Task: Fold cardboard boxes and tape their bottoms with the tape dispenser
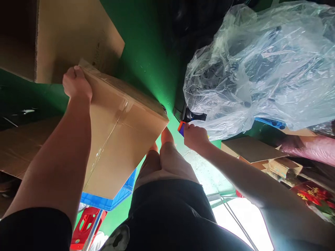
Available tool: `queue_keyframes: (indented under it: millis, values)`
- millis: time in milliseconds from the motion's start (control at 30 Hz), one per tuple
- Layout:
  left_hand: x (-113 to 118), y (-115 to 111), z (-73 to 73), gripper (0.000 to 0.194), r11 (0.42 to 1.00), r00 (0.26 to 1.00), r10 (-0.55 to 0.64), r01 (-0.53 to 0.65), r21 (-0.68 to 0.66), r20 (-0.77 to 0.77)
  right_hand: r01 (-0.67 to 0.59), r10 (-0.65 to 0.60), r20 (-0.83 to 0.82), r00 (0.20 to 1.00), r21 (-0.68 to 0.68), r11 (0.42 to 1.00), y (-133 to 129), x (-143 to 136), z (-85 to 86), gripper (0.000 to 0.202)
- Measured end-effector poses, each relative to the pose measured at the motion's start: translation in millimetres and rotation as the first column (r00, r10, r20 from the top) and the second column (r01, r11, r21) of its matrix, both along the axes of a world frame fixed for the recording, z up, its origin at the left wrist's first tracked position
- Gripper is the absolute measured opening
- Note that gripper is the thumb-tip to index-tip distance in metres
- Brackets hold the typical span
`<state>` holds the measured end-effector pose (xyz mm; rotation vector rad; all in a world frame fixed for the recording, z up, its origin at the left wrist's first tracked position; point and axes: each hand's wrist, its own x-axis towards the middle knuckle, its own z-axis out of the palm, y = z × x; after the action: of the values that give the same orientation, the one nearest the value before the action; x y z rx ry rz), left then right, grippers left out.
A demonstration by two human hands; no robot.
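A closed cardboard box (115,129) is tilted at the left, with clear packing tape (127,106) along the seam of its broad face. My left hand (77,82) is closed at its upper left corner, fingers curled over the edge. A flap of tape (87,65) stands off the box edge beside that hand. Apart from the box, my right hand (195,136) is wrapped round a small orange and blue tool (181,128). Most of the tool is hidden in my fist, so its kind does not show.
Another large cardboard box (75,35) stands at the upper left. Beneath the taped box is a blue plastic crate (115,200), with a red stool (86,226) nearby. Clear plastic bags (256,69) bulge at the upper right. Opened cartons (256,148) lie at the right.
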<state>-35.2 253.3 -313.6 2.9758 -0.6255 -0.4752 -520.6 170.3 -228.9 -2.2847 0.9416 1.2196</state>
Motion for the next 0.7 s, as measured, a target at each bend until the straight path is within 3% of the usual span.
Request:
queue_keyframes:
  millis: [67, 133, 233, 333, 400, 467, 533, 567, 633, 667, 700]
  values:
    - [-1, -2, 2.4, 0.054, 0.999, 0.999, 0.045, -0.045, 0.006, 0.003, 0.062, -0.062, -0.066, 0.996, 0.013, 0.998, -3, 0, -4.8, 0.056]
    - [-3, -4, 4.6, 0.052, 0.998, 0.998, 0.07, -0.07, 0.004, -0.002, 0.203, -0.206, -0.079, 0.975, -0.034, 0.978, -3, -10, -6.4, 0.055]
    - [-6, -4, 7.7, 0.054, 0.996, 0.996, 0.09, -0.09, -0.015, -0.01, 0.5, -0.502, 0.011, 0.865, -0.107, 0.859, 3, -40, 3.2, 0.05]
    - [-11, -4, 13.6, 0.055, 0.994, 0.994, 0.109, -0.11, -0.025, -0.032, 0.796, -0.778, 0.208, 0.593, -0.008, 0.605, 12, -73, 24.5, 0.048]
    - [-15, -3, 18.8, 0.055, 0.99, 0.988, 0.132, -0.135, -0.031, -0.075, 0.918, -0.9, 0.321, 0.294, 0.169, 0.36, 19, -88, 39.5, 0.054]
    - [-19, -2, 22.6, 0.054, 0.984, 0.979, 0.158, -0.167, -0.061, -0.127, 0.923, -0.945, 0.327, -0.024, 0.37, 0.104, 25, -90, 51.6, 0.062]
    - [-21, -1, 23.5, 0.052, 0.976, 0.971, 0.166, -0.186, -0.112, -0.17, 0.855, -0.961, 0.189, -0.203, 0.512, -0.08, 34, -74, 59.7, 0.067]
    - [-21, 0, 23.0, 0.052, 0.972, 0.969, 0.163, -0.19, -0.137, -0.186, 0.818, -0.97, 0.093, -0.224, 0.56, -0.135, 40, -58, 61.9, 0.069]
    - [-20, 3, 20.9, 0.054, 0.967, 0.967, 0.15, -0.187, -0.172, -0.207, 0.737, -0.987, -0.069, -0.143, 0.658, -0.153, 57, -15, 61.7, 0.068]
    - [-19, 5, 19.6, 0.055, 0.966, 0.966, 0.141, -0.182, -0.182, -0.215, 0.689, -0.993, -0.102, -0.059, 0.716, -0.114, 67, 11, 58.9, 0.064]
    - [-19, 6, 18.4, 0.055, 0.966, 0.965, 0.134, -0.177, -0.188, -0.224, 0.62, -0.995, -0.085, 0.046, 0.784, -0.038, 78, 37, 54.4, 0.06]
